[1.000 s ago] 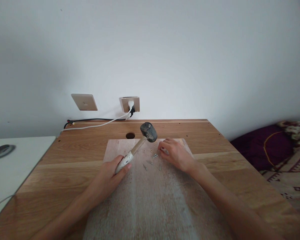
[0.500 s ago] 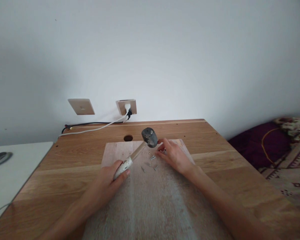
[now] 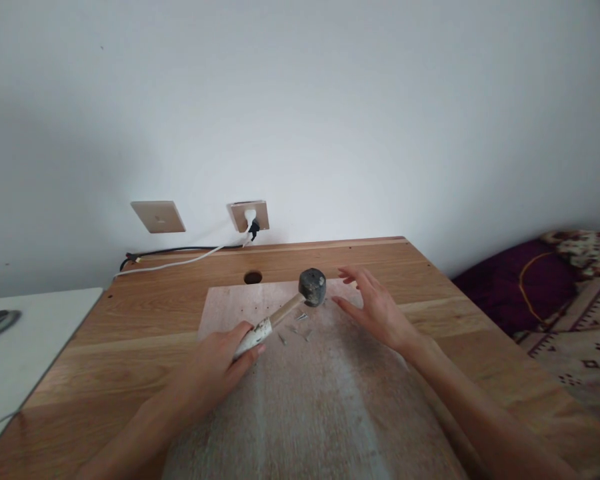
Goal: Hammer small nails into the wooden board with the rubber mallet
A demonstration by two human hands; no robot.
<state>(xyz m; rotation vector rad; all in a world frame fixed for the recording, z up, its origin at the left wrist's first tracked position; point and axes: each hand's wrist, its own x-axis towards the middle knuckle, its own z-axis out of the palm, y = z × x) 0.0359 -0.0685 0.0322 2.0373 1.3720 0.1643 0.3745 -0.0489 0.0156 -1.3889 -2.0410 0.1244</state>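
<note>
My left hand [image 3: 225,363] is closed round the white-wrapped end of a wooden handle, holding a rubber mallet [image 3: 313,287] tilted up to the right. Its dark grey, scuffed head hangs over the far part of a pale wooden board [image 3: 300,407]. To the right of the head, my right hand [image 3: 373,307] is open, thumb and fingers apart, with nothing visible between them. Several small metal nails [image 3: 301,317] lie loose on the board below the mallet head. A row of small dark dots marks the board's far left part.
The board lies on a wooden table [image 3: 145,353] against a white wall. A round cable hole [image 3: 253,277] is behind the board. A white cable [image 3: 170,267] and a black one run from a wall socket [image 3: 250,217]. At the right lies purple cloth [image 3: 510,287]; a white surface [image 3: 35,347] stands left.
My right hand has opened and moved right, away from the nails. The mallet head has swung right and slightly down, my left hand still gripping the handle. The view has shifted a little.
</note>
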